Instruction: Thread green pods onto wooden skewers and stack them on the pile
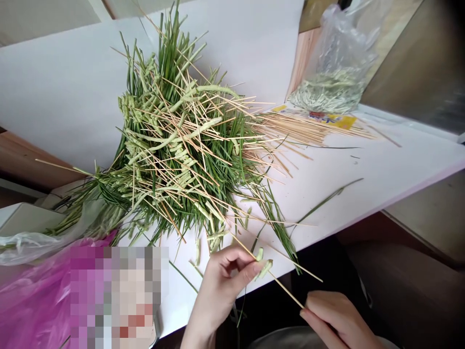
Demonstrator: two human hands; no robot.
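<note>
Near the table's front edge, my left hand (228,276) pinches pale green bean pieces (266,269) between thumb and fingers. A thin bamboo skewer (286,289) runs through or along them; the fingers hide exactly how. My right hand (334,317) is closed around the skewer's lower right end, and its other end points at the pile. Just beyond my left hand, a few loose bean pieces (198,251) lie on the white table (327,194). Past them rises a large heap of skewers (196,131), many bearing bean pieces, over long green chive-like stalks (214,162).
Bare skewers (301,126) lie bundled on a yellow-printed wrapper (343,121) at right. A clear plastic bag (337,72) with pale green contents stands behind them. Purple plastic (36,295) and a blurred-out patch (119,295) fill the lower left. Loose stalks (327,198) cross the table.
</note>
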